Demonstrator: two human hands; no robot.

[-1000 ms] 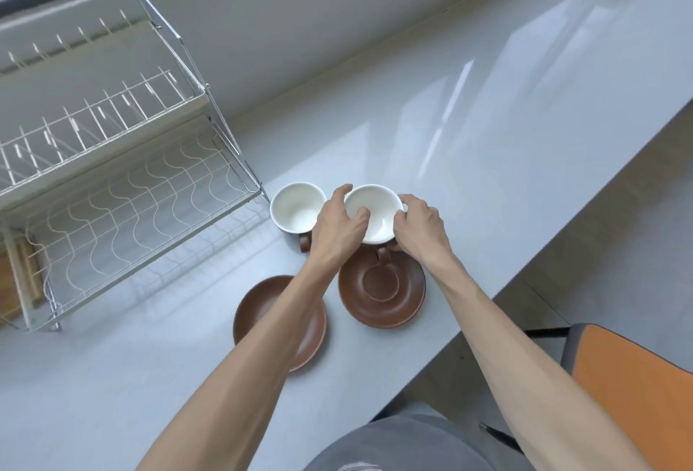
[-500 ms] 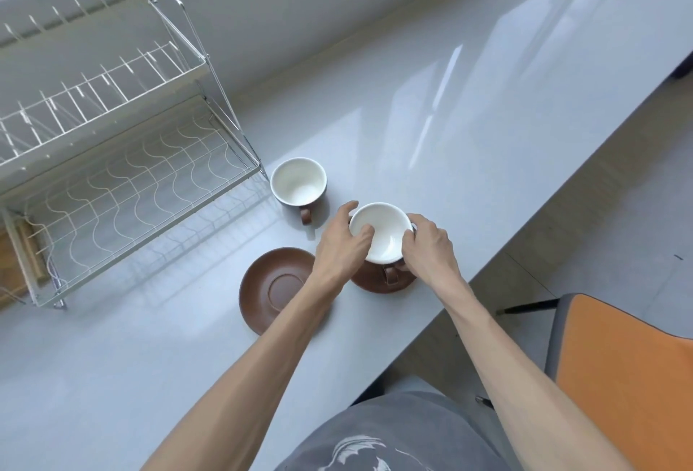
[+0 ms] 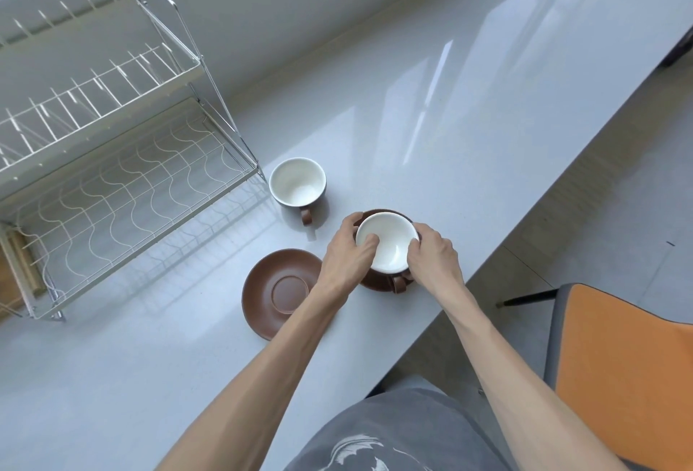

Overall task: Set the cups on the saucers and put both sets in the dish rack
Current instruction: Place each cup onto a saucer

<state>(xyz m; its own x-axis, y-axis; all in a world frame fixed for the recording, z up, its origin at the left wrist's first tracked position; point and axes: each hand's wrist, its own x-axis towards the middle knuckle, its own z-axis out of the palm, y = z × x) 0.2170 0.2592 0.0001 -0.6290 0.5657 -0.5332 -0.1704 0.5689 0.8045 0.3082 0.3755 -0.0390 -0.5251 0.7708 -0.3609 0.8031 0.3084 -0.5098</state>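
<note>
A white-lined cup [image 3: 388, 245] sits over a brown saucer [image 3: 376, 280] near the front edge of the grey desk [image 3: 468, 102]. The left hand [image 3: 347, 253] and right hand [image 3: 431, 260] grip it from either side, fingers [image 3: 369, 241] clamped on its rim. An empty saucer [image 3: 281, 292] lies just to the left. A second cup [image 3: 298, 183] stands behind, beside the wire dish rack [image 3: 112, 178].
</note>
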